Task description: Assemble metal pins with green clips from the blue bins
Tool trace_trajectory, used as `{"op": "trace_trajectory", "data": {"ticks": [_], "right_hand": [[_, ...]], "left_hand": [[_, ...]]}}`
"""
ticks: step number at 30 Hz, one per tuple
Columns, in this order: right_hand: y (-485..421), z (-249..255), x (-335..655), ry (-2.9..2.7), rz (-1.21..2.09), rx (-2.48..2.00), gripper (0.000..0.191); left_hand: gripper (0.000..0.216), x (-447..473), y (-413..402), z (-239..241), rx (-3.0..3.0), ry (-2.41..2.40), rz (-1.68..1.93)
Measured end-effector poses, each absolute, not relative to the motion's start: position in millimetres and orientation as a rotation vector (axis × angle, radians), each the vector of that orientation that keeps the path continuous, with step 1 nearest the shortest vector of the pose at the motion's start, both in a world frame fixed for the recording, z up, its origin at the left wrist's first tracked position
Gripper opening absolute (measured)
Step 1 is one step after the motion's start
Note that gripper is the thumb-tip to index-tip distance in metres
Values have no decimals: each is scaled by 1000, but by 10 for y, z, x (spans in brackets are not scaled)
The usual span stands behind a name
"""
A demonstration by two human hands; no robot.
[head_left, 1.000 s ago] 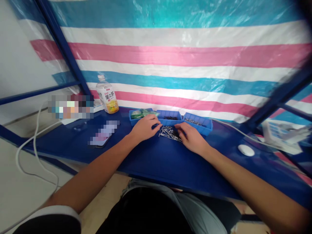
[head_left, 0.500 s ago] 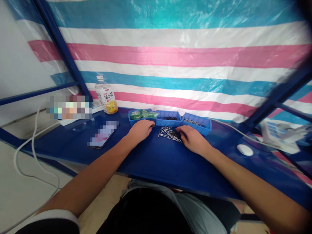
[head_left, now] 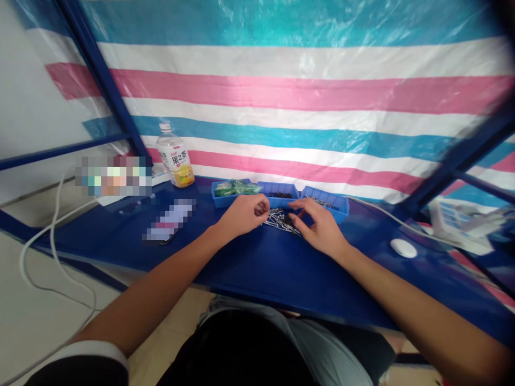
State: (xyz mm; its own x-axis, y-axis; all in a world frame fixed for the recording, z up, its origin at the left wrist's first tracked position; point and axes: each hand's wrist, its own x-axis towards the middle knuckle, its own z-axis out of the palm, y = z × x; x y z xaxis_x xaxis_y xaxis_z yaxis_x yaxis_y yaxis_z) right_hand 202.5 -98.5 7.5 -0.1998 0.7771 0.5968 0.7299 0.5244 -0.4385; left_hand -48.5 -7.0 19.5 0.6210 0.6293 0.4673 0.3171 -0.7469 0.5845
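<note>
My left hand [head_left: 246, 214] is held over the left end of a heap of thin silvery metal rods [head_left: 279, 221], its fingers curled in a pinch. Whatever may be between them is hidden. On the heap's other side my right hand [head_left: 319, 222] has thumb and forefinger apart, with nothing clear between them. Small black pieces lie by its fingertips among the rods. Just behind stand three blue bins: one with green plastic packets [head_left: 236, 187], one with small black parts [head_left: 279, 195], one with small metal pieces [head_left: 317, 201].
A drink bottle [head_left: 176, 158] stands at the back left of the blue table [head_left: 257, 268]. In front of it lies a phone [head_left: 171, 221]. A white oval object [head_left: 403, 248] and a white cable [head_left: 386, 214] are at the right. Striped sheeting [head_left: 281, 94] hangs behind.
My left hand has moved right, toward the rods, and its fingers have curled in. My right hand has lifted slightly, and its thumb and forefinger have spread.
</note>
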Motion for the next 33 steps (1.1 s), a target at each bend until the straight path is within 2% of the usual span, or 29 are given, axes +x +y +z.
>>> {"op": "trace_trajectory", "data": {"ticks": [7,13,16,22,24,27,33], "right_hand": [[-968,53,2048,-2005,46,-1152,14],[-927,-25,2071,-1833,185,-1273,6],[-899,-56,2058,-1744,270,-1272,9],[-871,-108,2010,-1673,381,-1239,19],[-865,-95,2011,-1656,420,-1208,31],[-852,-4,2033,-1651,480,-1179,57],[-816,280,2053,-1640,565,-1245,37]], "left_hand": [[12,-184,-90,330,2314,658,931],[10,-31,-105,341,2169,590,1031],[19,-7,-107,254,2066,559,1040],[50,-19,-1,70,1969,478,1018],[48,-52,23,49,1998,508,1009],[34,-126,31,57,2046,564,968],[42,-197,-20,103,1986,524,854]]}}
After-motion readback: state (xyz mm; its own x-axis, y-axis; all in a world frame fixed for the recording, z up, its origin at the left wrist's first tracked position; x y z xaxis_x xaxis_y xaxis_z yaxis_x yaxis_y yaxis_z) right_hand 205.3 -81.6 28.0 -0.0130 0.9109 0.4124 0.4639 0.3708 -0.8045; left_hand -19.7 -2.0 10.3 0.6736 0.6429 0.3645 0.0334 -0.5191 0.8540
